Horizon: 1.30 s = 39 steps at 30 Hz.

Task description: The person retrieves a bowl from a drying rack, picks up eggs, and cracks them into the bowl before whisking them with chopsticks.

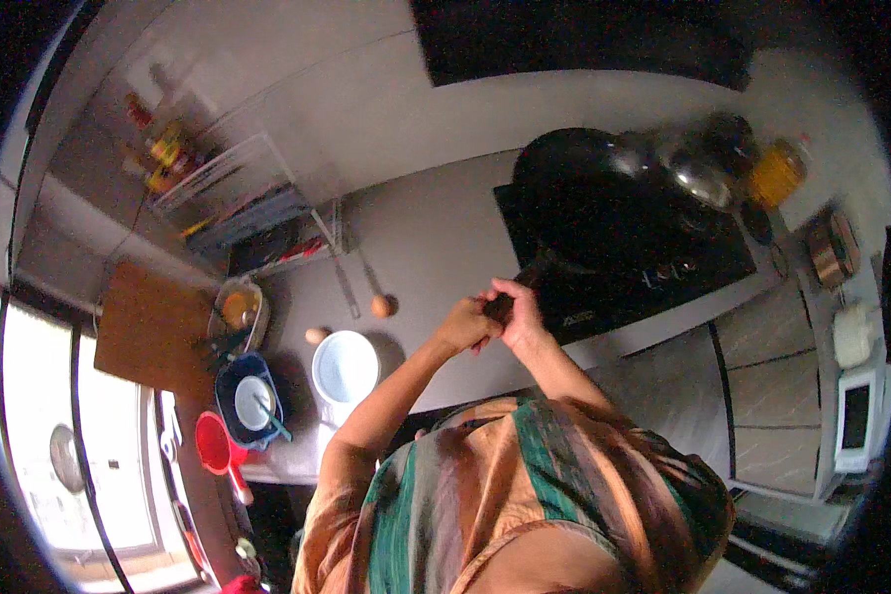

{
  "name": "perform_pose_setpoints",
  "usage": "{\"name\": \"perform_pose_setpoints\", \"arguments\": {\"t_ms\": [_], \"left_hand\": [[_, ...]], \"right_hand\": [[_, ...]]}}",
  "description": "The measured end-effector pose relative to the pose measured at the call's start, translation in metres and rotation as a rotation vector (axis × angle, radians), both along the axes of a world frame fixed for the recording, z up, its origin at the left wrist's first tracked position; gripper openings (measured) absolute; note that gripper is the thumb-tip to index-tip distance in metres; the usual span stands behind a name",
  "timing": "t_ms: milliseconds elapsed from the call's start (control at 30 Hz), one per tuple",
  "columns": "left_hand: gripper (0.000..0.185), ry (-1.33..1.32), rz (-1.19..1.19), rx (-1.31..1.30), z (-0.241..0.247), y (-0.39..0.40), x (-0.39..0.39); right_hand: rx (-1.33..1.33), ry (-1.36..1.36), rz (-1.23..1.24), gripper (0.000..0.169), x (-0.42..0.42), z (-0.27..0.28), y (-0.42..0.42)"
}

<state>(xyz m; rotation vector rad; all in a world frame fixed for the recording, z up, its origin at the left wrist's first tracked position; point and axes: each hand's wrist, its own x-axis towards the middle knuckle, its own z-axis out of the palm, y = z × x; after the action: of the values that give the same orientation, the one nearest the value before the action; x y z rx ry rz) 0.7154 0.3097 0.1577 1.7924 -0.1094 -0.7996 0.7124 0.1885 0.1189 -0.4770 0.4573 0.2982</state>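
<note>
A black wok [579, 200] sits on the dark glass cooktop [683, 278]. Its dark handle [499, 304] points down toward me, and both hands meet at the end of it. My left hand [469, 324] wraps the handle from the left side. Against it from the right is my right hand [522, 315], its fingers also curled at the handle; part of the grip is hidden. Left of my hands, a brown egg [381, 306] and a paler egg [317, 335] lie on the counter near a white bowl [347, 367].
A blue basin [226, 386] holds a white bowl and a teal utensil, beside a red dipper [215, 443]. A wire rack [267, 148] and brown board [148, 330] stand left. Behind the cooktop are shiny metal cookware [702, 178] and an oil bottle [779, 174]; a black range hood [579, 37] overhangs.
</note>
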Motion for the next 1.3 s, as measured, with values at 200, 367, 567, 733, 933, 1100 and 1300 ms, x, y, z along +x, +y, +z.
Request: {"name": "perform_pose_setpoints", "arguments": {"t_ms": [200, 367, 567, 733, 933, 1100, 1300], "left_hand": [[0.01, -0.018, 0.039, -0.057, 0.002, 0.001, -0.003], [0.021, 0.001, 0.046, 0.008, 0.003, 0.005, -0.003], [0.035, -0.074, -0.034, 0.101, -0.005, 0.011, 0.003], [0.045, -0.104, 0.184, -0.029, -0.003, 0.029, -0.002], [0.034, -0.152, 0.784, -0.132, -0.018, 0.092, -0.06], [0.033, 0.211, 1.166, -0.139, -0.067, 0.147, -0.136], [0.04, 0.248, 1.38, -0.142, -0.101, 0.189, -0.16]], "right_hand": [[0.005, 0.001, 0.1, 0.021, -0.005, 0.015, -0.001], [-0.064, -0.039, 0.098, 0.021, -0.004, 0.011, 0.0], [-0.004, -0.173, 0.13, 0.02, -0.003, 0.0, -0.003], [0.052, -0.291, 0.176, 0.025, -0.014, -0.004, -0.014], [-0.212, -0.211, 0.505, 0.024, -0.03, -0.071, -0.026], [-0.608, -0.164, 0.79, 0.025, -0.029, -0.067, 0.025], [-0.843, -0.55, 0.642, 0.05, 0.005, -0.121, 0.123]]}}
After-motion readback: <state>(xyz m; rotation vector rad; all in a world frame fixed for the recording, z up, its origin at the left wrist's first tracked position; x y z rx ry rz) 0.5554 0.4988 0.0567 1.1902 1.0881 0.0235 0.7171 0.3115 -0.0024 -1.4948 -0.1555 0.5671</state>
